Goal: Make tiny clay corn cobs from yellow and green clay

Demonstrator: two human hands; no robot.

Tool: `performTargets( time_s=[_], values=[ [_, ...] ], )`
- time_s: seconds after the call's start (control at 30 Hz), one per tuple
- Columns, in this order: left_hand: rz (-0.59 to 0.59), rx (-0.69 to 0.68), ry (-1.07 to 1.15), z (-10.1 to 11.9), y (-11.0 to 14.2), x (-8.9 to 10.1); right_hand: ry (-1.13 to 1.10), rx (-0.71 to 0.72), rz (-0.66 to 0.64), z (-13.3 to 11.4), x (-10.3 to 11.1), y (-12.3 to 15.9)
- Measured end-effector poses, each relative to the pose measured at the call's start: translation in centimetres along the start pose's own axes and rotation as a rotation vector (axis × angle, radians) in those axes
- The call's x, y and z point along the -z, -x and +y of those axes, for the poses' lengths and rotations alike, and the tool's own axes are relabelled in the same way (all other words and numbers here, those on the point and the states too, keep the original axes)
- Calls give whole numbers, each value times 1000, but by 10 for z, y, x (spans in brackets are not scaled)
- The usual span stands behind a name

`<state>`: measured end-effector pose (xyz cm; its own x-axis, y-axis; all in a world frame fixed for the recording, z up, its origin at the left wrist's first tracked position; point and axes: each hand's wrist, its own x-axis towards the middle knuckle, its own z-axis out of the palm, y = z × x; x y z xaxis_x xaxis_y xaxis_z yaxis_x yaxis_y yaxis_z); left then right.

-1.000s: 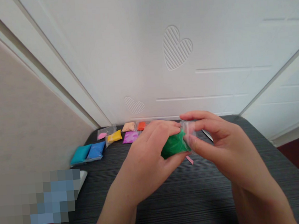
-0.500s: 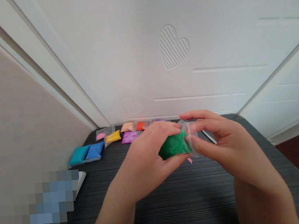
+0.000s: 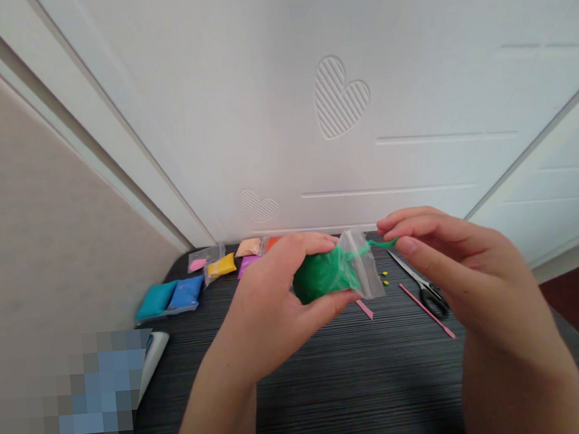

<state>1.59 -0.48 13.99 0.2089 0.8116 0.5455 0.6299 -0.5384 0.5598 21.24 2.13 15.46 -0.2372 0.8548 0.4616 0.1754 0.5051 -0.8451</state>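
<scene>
Zip-lock bag of green clay (image 3: pixel 331 275) is sitting in the left hand (image 3: pixel 275 288), whose thumb and fingers are pressing around it above the dark table (image 3: pixel 343 393). Right of the bag, the right hand (image 3: pixel 453 257) is pinching a green strand (image 3: pixel 382 244) extending from its mouth. Black-handled scissors (image 3: pixel 419 278) are lying right of the bag; yellow (image 3: pixel 222 267) and blue packets (image 3: pixel 186 293) are lying left, any print too small to read.

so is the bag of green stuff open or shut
Open: the bag, held in the left hand, has a green strand leading out of it to the right hand.
</scene>
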Motion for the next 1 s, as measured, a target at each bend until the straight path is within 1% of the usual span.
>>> performTargets(
  time_s=[0.17, 0.37, 0.63, 0.83, 1.0],
  values=[
    [5, 4, 9, 0, 0, 0, -49, -26, -9, 0, -6, -1],
    [3, 9, 26, 0, 1, 1, -151, -37, 29, 0, -10, 0],
    [-5, 12, 39, 1, 0, 0, 114, 7, -49, -3, -10, -1],
    [-42, 2, -37, 1, 0, 0, 203, 47, -157, -1, -9, -3],
    [-57, 0, -56, 2, -1, 0, 248, 74, -201, 1, -9, -4]
  ],
)
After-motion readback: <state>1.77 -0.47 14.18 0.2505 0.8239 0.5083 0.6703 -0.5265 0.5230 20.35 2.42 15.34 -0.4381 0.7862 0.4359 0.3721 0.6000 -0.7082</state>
